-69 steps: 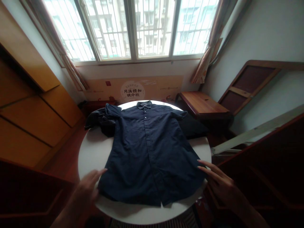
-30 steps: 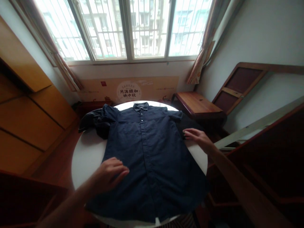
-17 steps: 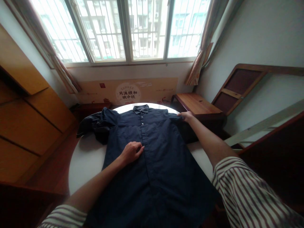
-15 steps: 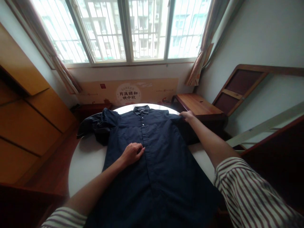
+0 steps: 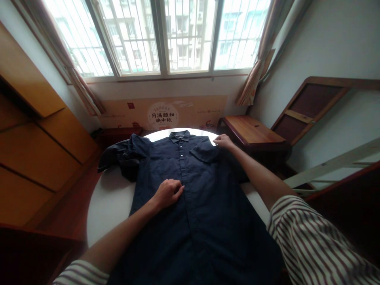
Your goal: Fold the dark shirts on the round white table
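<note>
Nearest the camera, two striped cuffs (image 5: 299, 233) frame the lower part of the shirt (image 5: 213, 213), which lies front up on the round white worktop (image 5: 109, 202), its bottom edge out of view. The left hand (image 5: 169, 192) rests on the front beside the placket (image 5: 185, 213), back upward, fingers loosely curled. Its grip looks slack; whether any cloth is caught beneath, I can't make out. That hand seems well set to anchor the front: weigh it lightly, since pressing hard or dragging would pucker the placket.

Farther on, the sleeve (image 5: 204, 151) on the right lies turned in across the chest. The right hand (image 5: 223, 141) is just beside it, above the worktop's edge, fingertips drawn nearly together; I can't say if this grip has hold of the cloth. To do this part well, I'd lay the sleeve down without tugging the shoulder, smooth it from the new edge inward, and lift the fingers straight off so nothing rides up.

Opposite, the other sleeve (image 5: 138, 143) is bunched against dark cloth (image 5: 114, 154). At the far end, the collar (image 5: 179, 135) points to the window (image 5: 190, 51). Beyond stand a stool (image 5: 249, 128) and a poster (image 5: 190, 103).
</note>
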Available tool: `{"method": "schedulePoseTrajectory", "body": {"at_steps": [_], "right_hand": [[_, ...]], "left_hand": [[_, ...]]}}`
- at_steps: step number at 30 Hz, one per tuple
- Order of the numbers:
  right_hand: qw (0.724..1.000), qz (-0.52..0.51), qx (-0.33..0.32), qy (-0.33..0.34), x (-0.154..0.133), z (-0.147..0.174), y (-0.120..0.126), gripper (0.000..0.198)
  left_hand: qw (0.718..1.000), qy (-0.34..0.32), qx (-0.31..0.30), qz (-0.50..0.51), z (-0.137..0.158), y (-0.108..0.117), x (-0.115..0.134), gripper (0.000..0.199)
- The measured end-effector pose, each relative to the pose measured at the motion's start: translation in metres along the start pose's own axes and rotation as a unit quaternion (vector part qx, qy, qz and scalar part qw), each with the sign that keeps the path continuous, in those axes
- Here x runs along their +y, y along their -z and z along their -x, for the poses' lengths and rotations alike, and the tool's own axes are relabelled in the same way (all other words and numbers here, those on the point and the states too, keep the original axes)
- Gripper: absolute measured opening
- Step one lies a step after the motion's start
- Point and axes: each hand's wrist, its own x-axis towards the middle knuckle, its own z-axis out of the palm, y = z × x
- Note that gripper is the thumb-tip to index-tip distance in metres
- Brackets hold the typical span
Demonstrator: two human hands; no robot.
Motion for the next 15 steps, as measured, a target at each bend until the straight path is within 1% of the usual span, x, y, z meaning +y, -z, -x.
{"method": "schedulePoseTrajectory", "body": {"at_steps": [2, 5, 10, 13, 15], "right_hand": [[1.000, 0.012, 0.010, -0.024, 0.004, -0.013, -0.001, 0.019], [0.999, 0.018, 0.005, -0.047, 0.002, -0.031, -0.007, 0.028], [0.997, 0.028, -0.006, -0.074, -0.009, -0.050, -0.029, 0.034], [0.997, 0.041, 0.005, -0.068, -0.009, -0.057, -0.038, 0.029], [0.997, 0.051, 0.028, -0.051, -0.007, -0.060, -0.040, 0.022]], "left_hand": [[1.000, 0.002, -0.002, 0.001, 0.000, 0.001, 0.001, 0.026], [1.000, 0.001, -0.009, 0.001, 0.000, 0.002, 0.002, 0.026], [1.000, -0.002, -0.013, -0.003, -0.001, 0.001, 0.002, 0.027], [1.000, -0.003, -0.016, -0.007, -0.001, 0.000, 0.002, 0.026], [1.000, -0.003, -0.017, -0.009, -0.001, 0.000, 0.002, 0.026]]}}
